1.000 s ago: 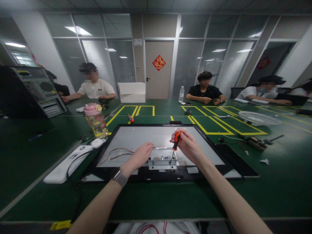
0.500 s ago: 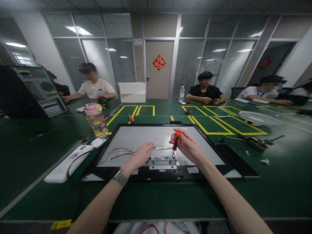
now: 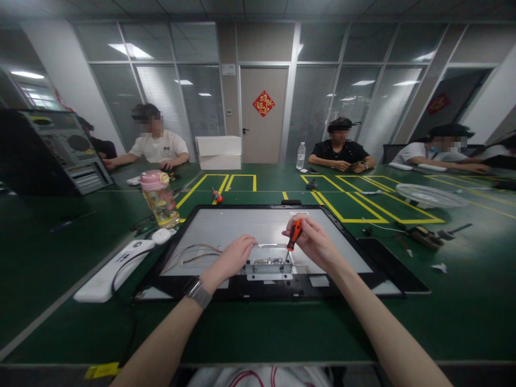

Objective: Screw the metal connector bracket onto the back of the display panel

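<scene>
A flat display panel (image 3: pixel 234 226) with a black frame lies on the green table in front of me. On its near middle sits a metal bracket (image 3: pixel 269 276) with a row of connector ports (image 3: pixel 268 262). My right hand (image 3: pixel 314 240) grips an orange and black screwdriver (image 3: pixel 295 233), its shaft slanting down to the right end of the bracket. My left hand (image 3: pixel 234 258) rests on the bracket's left side, fingers stretched out and holding nothing that I can see. Thin wires (image 3: pixel 189 251) run across the panel to the left of that hand.
A white power strip (image 3: pixel 108 271) and a pink-lidded bottle (image 3: pixel 158 199) stand left of the panel. A black slab (image 3: pixel 393 263) lies against its right side. A computer tower (image 3: pixel 56 150) is far left; a white box (image 3: pixel 218 153) stands ahead. Several people sit across the table.
My right hand has shifted slightly, tilting the screwdriver's handle a little to the right. My left hand and the panel stay in place.
</scene>
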A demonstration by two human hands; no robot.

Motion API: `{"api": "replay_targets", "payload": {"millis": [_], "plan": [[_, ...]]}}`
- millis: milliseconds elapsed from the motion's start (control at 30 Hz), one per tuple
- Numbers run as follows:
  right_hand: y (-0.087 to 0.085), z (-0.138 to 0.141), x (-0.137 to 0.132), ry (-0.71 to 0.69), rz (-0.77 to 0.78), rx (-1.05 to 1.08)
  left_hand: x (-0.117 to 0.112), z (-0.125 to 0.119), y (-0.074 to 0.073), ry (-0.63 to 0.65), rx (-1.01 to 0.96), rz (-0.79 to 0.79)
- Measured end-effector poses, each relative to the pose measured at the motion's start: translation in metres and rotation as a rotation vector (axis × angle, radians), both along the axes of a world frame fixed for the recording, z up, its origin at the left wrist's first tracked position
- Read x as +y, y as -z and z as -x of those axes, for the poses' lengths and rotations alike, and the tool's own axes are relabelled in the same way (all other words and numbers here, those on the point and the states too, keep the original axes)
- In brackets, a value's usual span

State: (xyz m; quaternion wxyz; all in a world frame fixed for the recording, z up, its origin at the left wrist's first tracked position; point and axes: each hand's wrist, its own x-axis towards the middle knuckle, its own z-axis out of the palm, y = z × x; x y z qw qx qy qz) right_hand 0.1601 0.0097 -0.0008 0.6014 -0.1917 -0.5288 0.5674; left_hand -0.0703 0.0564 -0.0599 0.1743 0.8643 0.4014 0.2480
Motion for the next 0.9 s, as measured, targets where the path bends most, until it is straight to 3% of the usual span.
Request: {"api": "replay_targets", "payload": {"millis": [900], "plan": [[0.0017, 0.0026, 0.0020, 0.076, -0.015, -0.015, 0.0002, 0.0004, 0.0008, -0.003, -0.007, 0.007]]}}
